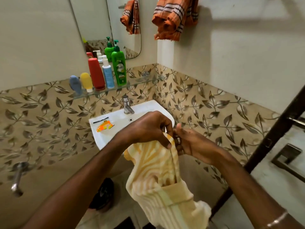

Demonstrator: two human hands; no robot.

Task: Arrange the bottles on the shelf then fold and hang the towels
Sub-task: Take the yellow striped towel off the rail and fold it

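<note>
Left hand: the left hand [148, 128] is over the front of the sink, fingers curled down and pinching the top edge of the yellow towel [158, 182].
Right hand: the right hand [189, 142] is just beside the left, nearly touching it, fingers curled on the same top edge of the towel; rings show on its fingers.
Yellow towel: pale yellow with white stripes, it hangs down from both hands in loose folds, below the sink's front rim.
Sink: the white sink [105, 129] is behind the hands, with a metal tap [127, 104] at its back and an orange sachet [104, 126] lying on its left rim.
Shelf: a glass shelf [140, 81] runs along the wall above the tap.
Bottles: five stand in a row at the shelf's left part, from left to right the blue bottle [75, 84], yellow bottle [86, 81], red bottle [96, 73], white spray bottle [108, 72] and green pump bottle [118, 65].
Orange towel: a striped orange towel [175, 17] hangs on the right wall, high above the sink.
Mirror: the mirror [99, 22] is behind the bottles.
</note>
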